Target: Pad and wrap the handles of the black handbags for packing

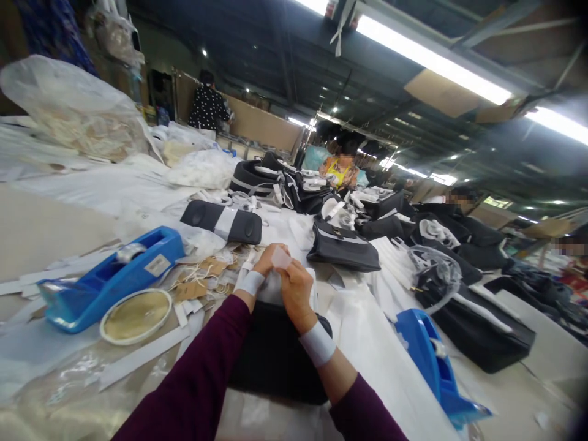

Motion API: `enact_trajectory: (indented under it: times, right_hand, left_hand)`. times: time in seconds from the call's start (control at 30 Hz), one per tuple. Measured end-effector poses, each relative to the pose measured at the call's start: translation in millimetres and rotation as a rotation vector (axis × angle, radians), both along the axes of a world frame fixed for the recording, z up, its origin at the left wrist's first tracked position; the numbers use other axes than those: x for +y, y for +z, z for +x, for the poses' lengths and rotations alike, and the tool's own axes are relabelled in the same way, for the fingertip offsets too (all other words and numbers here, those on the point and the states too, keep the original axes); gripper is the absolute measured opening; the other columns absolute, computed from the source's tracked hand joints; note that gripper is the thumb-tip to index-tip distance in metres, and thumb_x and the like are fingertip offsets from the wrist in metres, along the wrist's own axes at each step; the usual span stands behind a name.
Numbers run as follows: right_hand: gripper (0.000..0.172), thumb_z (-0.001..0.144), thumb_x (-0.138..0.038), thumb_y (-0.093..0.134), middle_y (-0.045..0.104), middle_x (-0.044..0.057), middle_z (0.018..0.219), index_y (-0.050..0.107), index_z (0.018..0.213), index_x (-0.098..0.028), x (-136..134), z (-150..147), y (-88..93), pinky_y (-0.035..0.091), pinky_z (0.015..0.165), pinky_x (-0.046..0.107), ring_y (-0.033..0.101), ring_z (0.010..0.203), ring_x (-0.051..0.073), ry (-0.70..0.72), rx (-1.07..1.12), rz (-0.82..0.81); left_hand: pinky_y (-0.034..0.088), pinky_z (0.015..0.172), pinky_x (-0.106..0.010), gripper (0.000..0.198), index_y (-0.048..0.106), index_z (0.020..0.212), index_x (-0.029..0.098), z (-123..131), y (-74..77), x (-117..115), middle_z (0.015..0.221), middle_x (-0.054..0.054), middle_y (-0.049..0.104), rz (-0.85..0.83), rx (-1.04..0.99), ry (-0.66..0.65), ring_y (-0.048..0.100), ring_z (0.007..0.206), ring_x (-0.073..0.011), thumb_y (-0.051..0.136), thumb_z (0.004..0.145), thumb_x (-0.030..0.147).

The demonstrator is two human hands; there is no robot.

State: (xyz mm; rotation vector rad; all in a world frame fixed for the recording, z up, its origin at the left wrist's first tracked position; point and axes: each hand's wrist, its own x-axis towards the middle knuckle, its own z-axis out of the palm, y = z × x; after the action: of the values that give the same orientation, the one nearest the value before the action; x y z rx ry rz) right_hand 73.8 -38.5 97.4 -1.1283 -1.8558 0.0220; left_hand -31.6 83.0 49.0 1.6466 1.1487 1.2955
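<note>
Forearms (196, 367) partly hide a black bag (278, 367); the pinched slip (280, 258) seems translucent.

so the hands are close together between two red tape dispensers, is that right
Wrong colour: the head view shows the left dispenser and right dispenser are blue. The left hand and right hand are close together between them.

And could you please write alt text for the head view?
A person's left hand and right hand meet at a small whitish piece above a black item. Blue tape dispensers stand on either side; black bags lie beyond.
</note>
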Motion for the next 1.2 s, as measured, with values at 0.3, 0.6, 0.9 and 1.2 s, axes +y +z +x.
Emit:
enact_trajectory:
  times: [0.3, 0.6, 0.9, 1.2]
  right_hand:
    - [0.025, 0.096, -0.011, 0.042, 0.069, 0.006, 0.093, 0.066, 0.094, -0.018, -73, 32, -18.3, 0.046, 0.084, 0.030, 0.058, 0.095, 0.017, 0.435, -0.397, 0.154]
    - [0.019, 0.096, -0.013, 0.046, 0.067, 0.007, 0.094, 0.062, 0.086, -0.017, -92, 46, -27.6, 0.048, 0.078, 0.029, 0.058, 0.093, 0.019, 0.469, -0.634, 0.000]
    - [0.017, 0.089, -0.007, 0.051, 0.067, 0.005, 0.091, 0.065, 0.086, -0.017, -92, 48, -38.0, 0.047, 0.073, 0.027, 0.059, 0.084, 0.017, 0.407, -0.604, -0.025]
    - [0.020, 0.093, -0.015, 0.053, 0.072, 0.004, 0.094, 0.072, 0.089, -0.019, -90, 54, -40.8, 0.051, 0.075, 0.023, 0.066, 0.081, 0.013, 0.440, -0.054, -0.219]
  left_hand:
    - [0.055, 0.070, -0.030, 0.027, 0.064, 0.095, 0.014, 10, 1.8, -4, 0.087, -0.003, 0.066, -0.204, 0.293, -0.123, 0.063, 0.074, -0.0123, 0.054, 0.094, 0.039]
    - [0.051, 0.068, -0.029, 0.023, 0.064, 0.078, 0.015, 17, 12.4, -12, 0.064, 0.001, 0.064, -0.065, 0.324, -0.026, 0.062, 0.063, -0.0130, 0.053, 0.092, 0.030]
    - [0.049, 0.076, -0.030, 0.010, 0.062, 0.079, 0.020, 6, 45.6, -95, 0.083, -0.004, 0.067, 0.223, 0.314, 0.023, 0.062, 0.081, -0.0190, 0.052, 0.081, 0.019]
    - [0.049, 0.086, -0.037, 0.048, 0.055, 0.116, 0.019, -54, 30.1, -175, 0.106, -0.013, 0.066, 0.143, 0.775, -0.201, 0.063, 0.097, -0.0278, 0.054, 0.070, 0.009]
